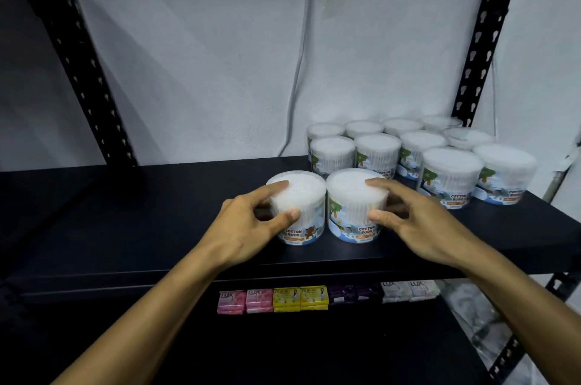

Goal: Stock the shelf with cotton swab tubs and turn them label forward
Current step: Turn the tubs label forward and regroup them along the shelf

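Head view is showing the black shelf (pixel 157 211) carrying a cluster of stocked tubs (pixel 408 152) at two o'clock. Toward six o'clock, the left hand (pixel 248 227) is clamping the left tub (pixel 298 211) while the right hand (pixel 418 227) is gripping the right tub (pixel 355 205), walls touching. Twisting both together is risking rubbing, leaving labels skewed or nudging one off the front edge.

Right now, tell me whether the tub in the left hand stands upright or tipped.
Upright: the tub sits base-down on the shelf, lid up.
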